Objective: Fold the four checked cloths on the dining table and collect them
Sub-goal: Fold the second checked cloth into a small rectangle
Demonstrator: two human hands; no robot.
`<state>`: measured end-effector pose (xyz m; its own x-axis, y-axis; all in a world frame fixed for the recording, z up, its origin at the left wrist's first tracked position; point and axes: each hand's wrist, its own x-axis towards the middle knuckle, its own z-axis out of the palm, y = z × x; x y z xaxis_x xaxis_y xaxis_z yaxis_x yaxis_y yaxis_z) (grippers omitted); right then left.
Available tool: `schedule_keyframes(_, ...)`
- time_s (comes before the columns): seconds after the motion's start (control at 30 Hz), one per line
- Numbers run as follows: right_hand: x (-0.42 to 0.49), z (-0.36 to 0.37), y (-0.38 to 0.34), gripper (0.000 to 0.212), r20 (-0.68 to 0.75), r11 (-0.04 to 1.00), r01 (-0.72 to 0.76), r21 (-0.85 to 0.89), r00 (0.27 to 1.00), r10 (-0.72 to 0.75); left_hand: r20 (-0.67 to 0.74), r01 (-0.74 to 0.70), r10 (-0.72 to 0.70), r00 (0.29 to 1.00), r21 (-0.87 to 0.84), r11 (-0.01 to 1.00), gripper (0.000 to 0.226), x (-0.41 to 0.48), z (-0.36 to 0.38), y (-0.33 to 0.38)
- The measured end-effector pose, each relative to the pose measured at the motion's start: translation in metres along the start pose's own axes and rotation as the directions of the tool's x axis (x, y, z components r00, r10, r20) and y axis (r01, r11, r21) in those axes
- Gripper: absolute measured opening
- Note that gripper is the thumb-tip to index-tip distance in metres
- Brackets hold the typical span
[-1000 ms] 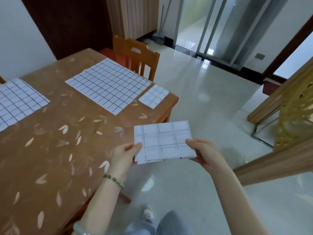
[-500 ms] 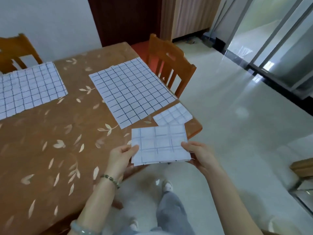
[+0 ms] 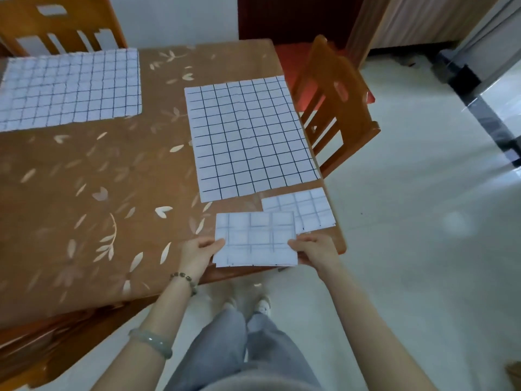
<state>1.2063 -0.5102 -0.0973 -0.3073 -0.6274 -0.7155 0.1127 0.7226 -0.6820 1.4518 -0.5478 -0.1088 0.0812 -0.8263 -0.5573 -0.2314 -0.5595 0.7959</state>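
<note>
Pinching opposite edges, left fingers [image 3: 211, 244] and right fingers [image 3: 299, 245] hold the folded cloth [image 3: 255, 239] between them.

The folded cloth [image 3: 255, 239] I hold hides my fingers beneath it and covers the near corner of the second folded cloth [image 3: 307, 210] on the counter [image 3: 112, 193]. The far-left spread cloth [image 3: 70, 88] is blurred and cut off by the left edge, which also crops the counter

Held cloth [image 3: 255, 239] now over table [image 3: 239, 206] corner
</note>
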Motion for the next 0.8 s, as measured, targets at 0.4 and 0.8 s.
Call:
schedule_keyframes(0.4,0.047,0.069,0.002,0.029,0.056,0.858,0.116,-0.5,0.993,-0.101,-0.299,0.01,0.056,0.953,0.216,0.976,0.011,0.027,-0.02,-0.038)
schedule_keyframes(0.8,0.063,0.084,0.011,0.021,0.03,0.793,0.142,-0.593,0.987,-0.155,-0.296,0.103,0.021,0.955,0.399,0.911,0.016,0.046,-0.025,-0.048)
